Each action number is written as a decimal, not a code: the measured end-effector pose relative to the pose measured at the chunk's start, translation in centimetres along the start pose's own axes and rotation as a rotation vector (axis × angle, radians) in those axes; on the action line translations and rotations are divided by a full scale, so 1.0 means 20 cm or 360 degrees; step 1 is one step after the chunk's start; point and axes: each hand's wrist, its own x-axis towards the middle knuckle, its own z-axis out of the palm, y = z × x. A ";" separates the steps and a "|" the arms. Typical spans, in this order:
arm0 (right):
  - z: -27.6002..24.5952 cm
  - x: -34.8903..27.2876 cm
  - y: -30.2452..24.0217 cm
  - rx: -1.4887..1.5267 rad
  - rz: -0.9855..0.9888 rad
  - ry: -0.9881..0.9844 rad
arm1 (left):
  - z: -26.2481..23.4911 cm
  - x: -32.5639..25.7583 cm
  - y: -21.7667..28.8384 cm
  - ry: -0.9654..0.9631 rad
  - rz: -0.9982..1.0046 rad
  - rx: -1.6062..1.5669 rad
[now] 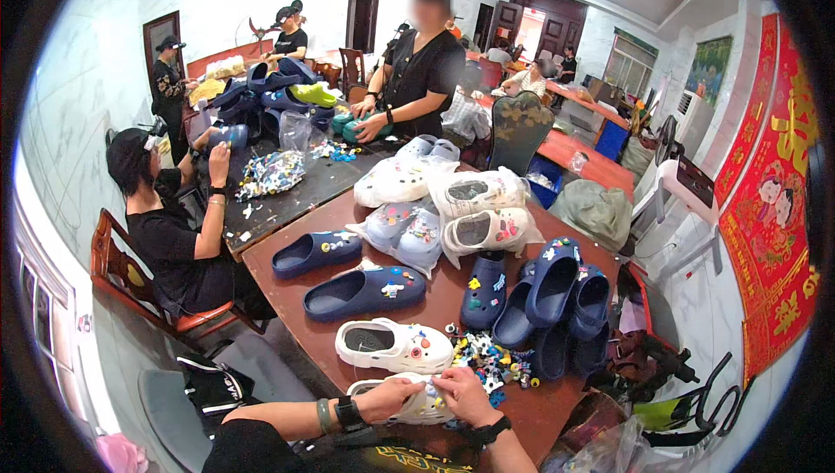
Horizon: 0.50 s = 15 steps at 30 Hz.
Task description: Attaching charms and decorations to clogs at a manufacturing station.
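Close to the table's front edge, my left hand (pixel 390 398) and my right hand (pixel 464 394) come together over a white clog (pixel 417 411). Both have their fingers pinched at its upper; what sits between the fingertips is too small to make out. Right behind it lies a second white clog (pixel 394 345) with colourful charms on its top. A heap of small colourful shoe charms (pixel 493 367) is spread beside my right hand. Dark blue clogs with charms, one of them a single clog (pixel 369 292), rest farther back on the table.
Several navy clogs (pixel 557 286) are piled at the right edge of the brown table (pixel 283 277). Bagged clogs (pixel 402 234) lie toward its far side. At the adjoining dark table (pixel 300 196), one person (pixel 174 229) sits and another (pixel 422 69) stands, both handling clogs.
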 end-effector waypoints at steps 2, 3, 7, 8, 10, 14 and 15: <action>-0.02 -0.01 0.01 -0.0159 -0.0056 -0.0141 | 0.01 0.00 -0.01 0.0058 0.0113 0.0257; -0.04 -0.01 0.01 -0.0164 -0.0057 -0.0140 | 0.04 -0.04 0.03 0.0116 0.0214 0.0518; -0.05 0.02 0.00 -0.0417 -0.0165 -0.0469 | 0.08 -0.02 -0.03 0.0278 0.0244 0.0170; -0.06 0.03 -0.01 -0.0487 -0.0193 -0.0553 | 0.07 0.00 -0.05 0.0297 0.0281 0.0226; -0.06 0.05 -0.04 -0.0580 -0.0191 -0.0627 | 0.07 -0.01 -0.06 0.0321 0.0375 0.0355; 0.01 0.04 -0.11 -0.0852 -0.0135 -0.0660 | 0.01 0.07 -0.14 0.0336 0.0568 0.0652; 0.01 0.04 -0.12 -0.0858 -0.0145 -0.0661 | 0.01 0.05 -0.11 0.0305 0.0543 0.0687</action>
